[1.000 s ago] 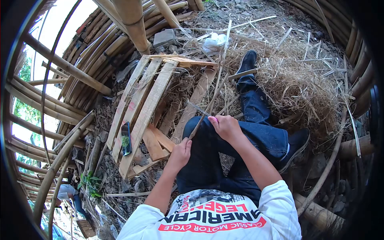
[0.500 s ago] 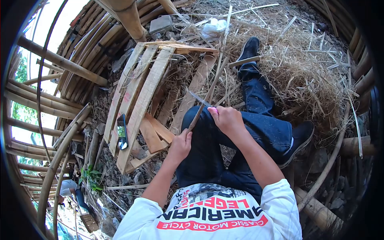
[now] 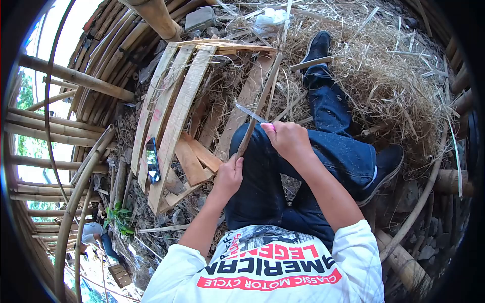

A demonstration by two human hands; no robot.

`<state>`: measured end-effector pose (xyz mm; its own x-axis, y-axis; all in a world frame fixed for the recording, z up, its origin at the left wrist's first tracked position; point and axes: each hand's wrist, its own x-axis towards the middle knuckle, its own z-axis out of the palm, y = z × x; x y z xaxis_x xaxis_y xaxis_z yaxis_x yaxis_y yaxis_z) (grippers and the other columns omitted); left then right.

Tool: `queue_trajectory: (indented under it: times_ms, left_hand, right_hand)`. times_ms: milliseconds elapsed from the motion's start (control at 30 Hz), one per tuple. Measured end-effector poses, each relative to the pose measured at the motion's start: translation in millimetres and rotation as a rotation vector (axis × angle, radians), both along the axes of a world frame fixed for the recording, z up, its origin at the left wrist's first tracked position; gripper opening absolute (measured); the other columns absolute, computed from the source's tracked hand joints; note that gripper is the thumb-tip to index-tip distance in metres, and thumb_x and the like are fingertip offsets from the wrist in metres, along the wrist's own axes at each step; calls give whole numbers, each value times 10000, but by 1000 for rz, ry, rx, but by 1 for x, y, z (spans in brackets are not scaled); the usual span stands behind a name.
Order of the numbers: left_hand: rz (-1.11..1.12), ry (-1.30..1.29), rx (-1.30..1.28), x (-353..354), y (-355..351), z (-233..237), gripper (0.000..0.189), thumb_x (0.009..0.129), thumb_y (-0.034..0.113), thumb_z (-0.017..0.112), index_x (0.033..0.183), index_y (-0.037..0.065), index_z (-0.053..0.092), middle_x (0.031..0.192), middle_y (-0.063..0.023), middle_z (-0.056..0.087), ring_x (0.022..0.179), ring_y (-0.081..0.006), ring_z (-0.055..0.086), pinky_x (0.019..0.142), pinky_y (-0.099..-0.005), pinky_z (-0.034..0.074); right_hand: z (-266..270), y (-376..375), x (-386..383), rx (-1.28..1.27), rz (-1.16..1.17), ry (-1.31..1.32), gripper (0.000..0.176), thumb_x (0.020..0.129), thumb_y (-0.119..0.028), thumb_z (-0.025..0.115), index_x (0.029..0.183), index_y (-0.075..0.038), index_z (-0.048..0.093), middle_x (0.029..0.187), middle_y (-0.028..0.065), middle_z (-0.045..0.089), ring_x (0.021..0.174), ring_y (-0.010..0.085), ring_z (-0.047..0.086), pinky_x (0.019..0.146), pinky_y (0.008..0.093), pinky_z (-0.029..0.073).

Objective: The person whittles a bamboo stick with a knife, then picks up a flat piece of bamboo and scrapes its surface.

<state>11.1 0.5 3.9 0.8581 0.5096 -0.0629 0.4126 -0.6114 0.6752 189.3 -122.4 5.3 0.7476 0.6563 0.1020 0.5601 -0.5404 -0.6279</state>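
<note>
My left hand (image 3: 229, 177) is closed round the lower end of a long bamboo strip (image 3: 262, 100), which slants up and away over my raised knee. My right hand (image 3: 288, 140) grips a knife by its pink handle. The knife's pale blade (image 3: 248, 112) points up to the left and lies across the strip, a little beyond my left hand. The far end of the strip reaches the edge of a slatted wooden crate (image 3: 182, 96).
A phone (image 3: 152, 159) lies on the crate slats. Fibre shavings (image 3: 399, 96) heap beyond my legs at the right. A white plastic bag (image 3: 270, 22) and a grey block (image 3: 200, 19) are at the far side. Bamboo poles (image 3: 76, 77) stand left; a person (image 3: 92, 235) is at lower left.
The view has shifted slightly. The strip stands a little steeper. Both hands keep their grips, with the blade still across the strip.
</note>
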Motion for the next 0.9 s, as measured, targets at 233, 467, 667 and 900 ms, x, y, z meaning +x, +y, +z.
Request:
queue_trajectory:
  times_ms: [233,467,667,900]
  left_hand:
    - [6,-6,7,-2,5,-1,327,990,218,476,1020,-87,589,679,-316,567,690,-478,600,542,-480,439]
    - [33,48,-29,0,0,2,316,990,214,476,1001,-80,588,699,-316,570,722,-477,603,564,-484,442]
    - [28,0,-59,-3,7,-2,294,996,216,464,994,-52,585,679,-287,559,673,-454,599,561,-440,434]
    - [-18,84,-128,3,9,5,280,999,216,457,1003,-34,582,652,-253,543,597,-395,575,555,-409,425]
  right_hand:
    - [2,10,0,23,17,-2,514,952,-484,473,743,-54,664,635,184,641,621,360,664,563,449,533]
    - [-1,-2,2,-14,6,-22,518,949,-489,473,736,-57,665,636,179,642,619,355,662,560,450,529]
    - [-5,21,4,72,49,-3,507,951,-487,474,740,-67,663,634,181,641,614,360,658,557,454,526]
    - [-13,-9,8,32,20,-46,530,950,-496,472,721,-56,658,604,174,629,595,362,653,548,456,525]
